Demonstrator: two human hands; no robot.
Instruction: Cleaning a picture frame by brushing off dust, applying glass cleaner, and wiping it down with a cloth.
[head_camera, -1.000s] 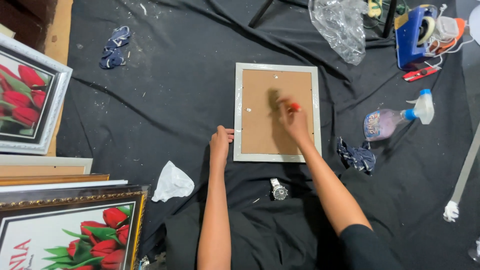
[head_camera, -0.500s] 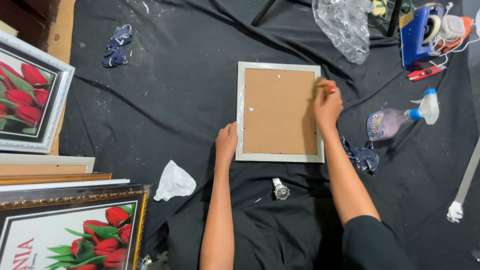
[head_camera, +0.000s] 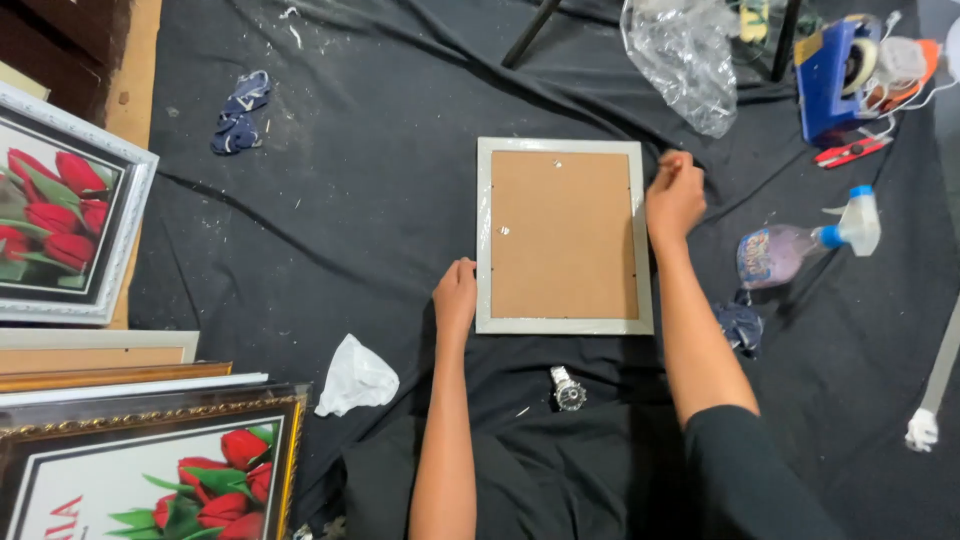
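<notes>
On the floor a big black cloth (head_camera: 350, 200) is spread out. Bare cloth lies left of the fingers. The picture frame (head_camera: 563, 236) lies face down between both hands. The left hand (head_camera: 455, 297) rests curled against its lower left edge. The right hand (head_camera: 675, 197) is a closed fist at its right edge.

Your left hand (head_camera: 455, 297) and right hand (head_camera: 675, 195) are both bare: no gloves, rings or bracelets show. Your forearms are uncovered along their whole visible length. On your right arm, a short black sleeve (head_camera: 745, 470) starts above the elbow. You wear dark black clothing (head_camera: 540, 480) over your lap, wrinkled in soft folds.
</notes>
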